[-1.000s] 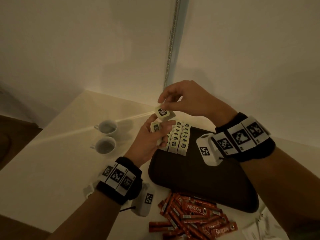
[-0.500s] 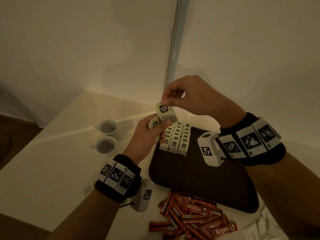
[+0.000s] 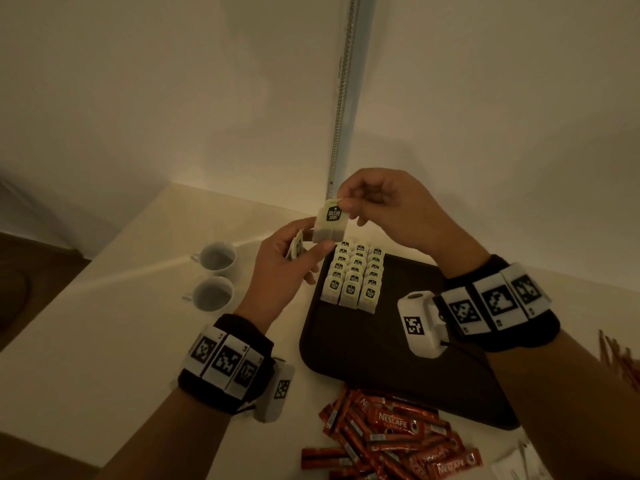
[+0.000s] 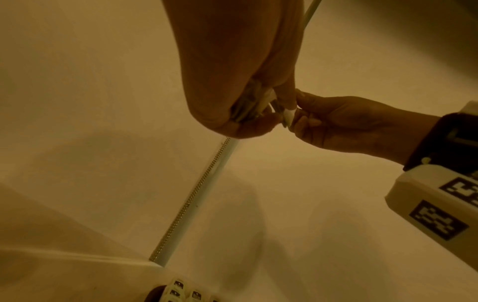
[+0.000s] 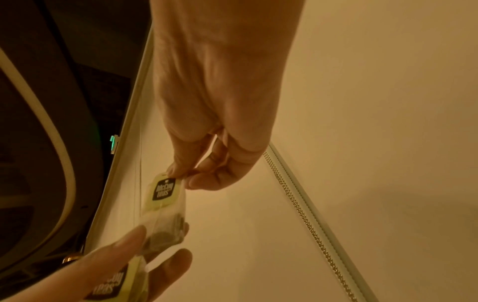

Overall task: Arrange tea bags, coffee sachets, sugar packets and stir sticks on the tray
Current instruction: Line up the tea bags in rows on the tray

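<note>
Right hand (image 3: 388, 209) has lifted one pale-green-tagged paper tea bag (image 3: 330, 226) higher, fingers pinching its top; left hand (image 3: 287, 268) grips spare bags. Best laid flush extending rows on dark brown tray (image 3: 381, 348).

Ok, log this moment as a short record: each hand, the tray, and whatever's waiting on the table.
right hand: pinches top edge of a pale green-labelled tea bag, held above the tray
left hand: grips a few more tea bags
dark rectangular tray: three neat rows of tea bags at its far left corner
red coffee sachets: loose pile on white table, off the tray
two white cups: left of the tray
stir sticks: right edge, off the tray
</note>
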Motion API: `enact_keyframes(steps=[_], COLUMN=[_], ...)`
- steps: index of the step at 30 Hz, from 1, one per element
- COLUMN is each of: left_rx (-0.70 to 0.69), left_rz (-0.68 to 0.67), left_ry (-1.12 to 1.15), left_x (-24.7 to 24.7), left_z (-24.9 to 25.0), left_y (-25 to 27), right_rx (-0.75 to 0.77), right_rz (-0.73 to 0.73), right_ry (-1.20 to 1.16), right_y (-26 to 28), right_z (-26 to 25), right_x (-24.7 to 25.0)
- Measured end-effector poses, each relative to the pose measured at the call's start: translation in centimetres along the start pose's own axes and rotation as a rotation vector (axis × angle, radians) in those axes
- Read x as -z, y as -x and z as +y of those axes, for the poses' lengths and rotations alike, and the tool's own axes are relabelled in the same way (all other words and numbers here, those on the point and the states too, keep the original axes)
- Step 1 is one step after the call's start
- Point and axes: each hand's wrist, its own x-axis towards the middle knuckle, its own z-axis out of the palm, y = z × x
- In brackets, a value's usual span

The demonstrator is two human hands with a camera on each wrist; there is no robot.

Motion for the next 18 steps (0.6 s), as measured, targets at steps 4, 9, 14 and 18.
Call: enact_keyframes(steps=[4,9,14,18], left_rx=[0.009,0.266,0.452,0.455], left_rz=[-0.054,0.029,0.126,0.071], left_ry=[0.011,0.366,0.664,0.557], left_x=[-0.4,0.5,2.6,3.6], left_z=[-0.6,-1.8,-2.8,-2.9], left_y=[0.2,-0.2,-1.1,-1.3], right_rx=[0.010,-0.056,-0.266,-0.491], right_rz=[0.002,0.038,0.005,-0.159], right_ry=[-0.001,0.027,0.212,0.238], right_y=[0.0,0.8,2.5,3.6], right_z=[0.6,2.9,9.3,14.7], right_x=[-0.1,0.1,-2.5,-6.1])
